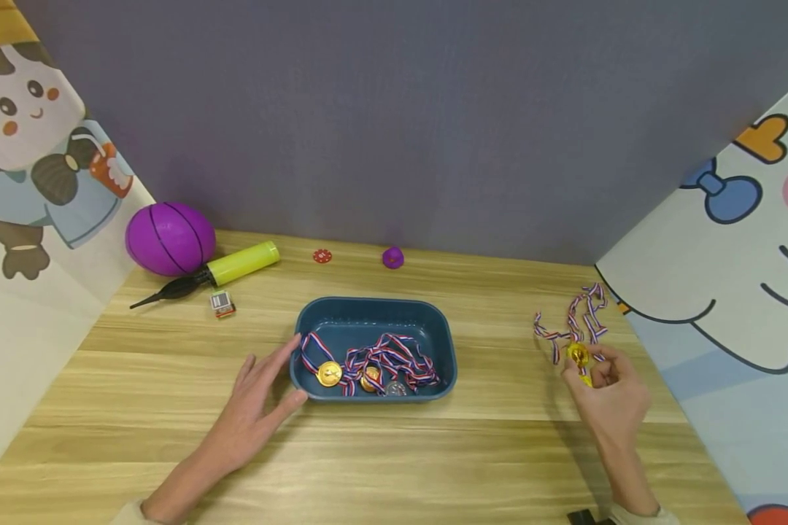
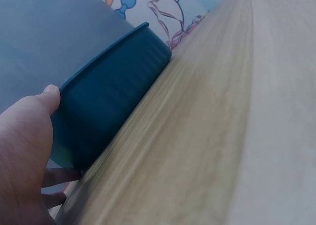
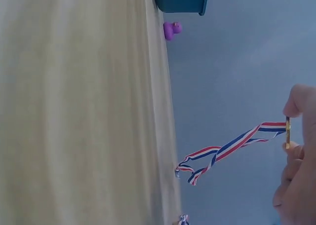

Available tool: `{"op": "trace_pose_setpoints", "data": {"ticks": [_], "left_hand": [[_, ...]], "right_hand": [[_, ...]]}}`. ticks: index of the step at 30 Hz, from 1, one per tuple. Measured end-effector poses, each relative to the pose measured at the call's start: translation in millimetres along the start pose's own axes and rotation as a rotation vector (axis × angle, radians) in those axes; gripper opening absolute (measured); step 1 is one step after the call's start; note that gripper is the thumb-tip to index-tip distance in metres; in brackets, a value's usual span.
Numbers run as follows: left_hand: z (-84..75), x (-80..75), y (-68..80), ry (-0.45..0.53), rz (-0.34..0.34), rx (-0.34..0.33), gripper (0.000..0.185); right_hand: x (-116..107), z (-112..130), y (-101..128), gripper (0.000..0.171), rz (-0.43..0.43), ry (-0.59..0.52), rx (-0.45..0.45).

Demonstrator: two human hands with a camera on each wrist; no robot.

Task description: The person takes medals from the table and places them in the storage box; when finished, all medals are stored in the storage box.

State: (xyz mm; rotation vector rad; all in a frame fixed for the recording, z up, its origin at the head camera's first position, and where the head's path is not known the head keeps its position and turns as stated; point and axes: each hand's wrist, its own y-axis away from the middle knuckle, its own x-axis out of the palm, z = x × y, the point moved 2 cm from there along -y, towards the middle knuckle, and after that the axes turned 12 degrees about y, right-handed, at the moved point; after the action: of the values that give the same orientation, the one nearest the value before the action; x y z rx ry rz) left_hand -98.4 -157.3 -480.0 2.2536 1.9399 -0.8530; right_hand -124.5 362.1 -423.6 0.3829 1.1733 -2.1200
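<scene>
My right hand (image 1: 609, 390) pinches a gold medal (image 1: 577, 354) between thumb and fingertip, raised above the table at the right. Its red, white and blue striped ribbon (image 3: 232, 146) hangs down in the right wrist view. A second gold medal (image 1: 586, 379) shows partly below my fingers in the head view, mostly hidden. My left hand (image 1: 252, 408) is spread at the left end of a dark blue basin (image 1: 374, 399), thumb tip right at its rim. Inside lie a gold medal (image 1: 329, 374) at the left, another gold medal (image 1: 371, 379), a silver medal (image 1: 395, 389) and tangled striped ribbons (image 1: 394, 359).
A purple ball (image 1: 171, 239), a yellow hand pump (image 1: 244, 264) with black nozzle and a small box (image 1: 222, 303) sit at the back left. Behind the basin are a red chip (image 1: 322, 256) and a purple toy duck (image 1: 392, 257). A grey wall (image 1: 394, 131) closes the back.
</scene>
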Motion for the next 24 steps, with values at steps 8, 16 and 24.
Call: {"op": "trace_pose_setpoints", "data": {"ticks": [8, 16, 24], "left_hand": [[-0.9, 0.4, -0.3, 0.006, 0.001, -0.005, 0.079], [0.0, 0.9, -0.3, 0.003, 0.0, 0.0, 0.08], [-1.4, 0.2, 0.2, -0.008, 0.0, -0.005, 0.08]], "right_hand": [[-1.0, 11.7, -8.9, 0.029, -0.022, -0.03, -0.031], [2.1, 28.8, -15.6, 0.033, -0.085, -0.162, -0.042], [5.0, 41.4, -19.3, 0.032, -0.066, -0.262, -0.045]]}}
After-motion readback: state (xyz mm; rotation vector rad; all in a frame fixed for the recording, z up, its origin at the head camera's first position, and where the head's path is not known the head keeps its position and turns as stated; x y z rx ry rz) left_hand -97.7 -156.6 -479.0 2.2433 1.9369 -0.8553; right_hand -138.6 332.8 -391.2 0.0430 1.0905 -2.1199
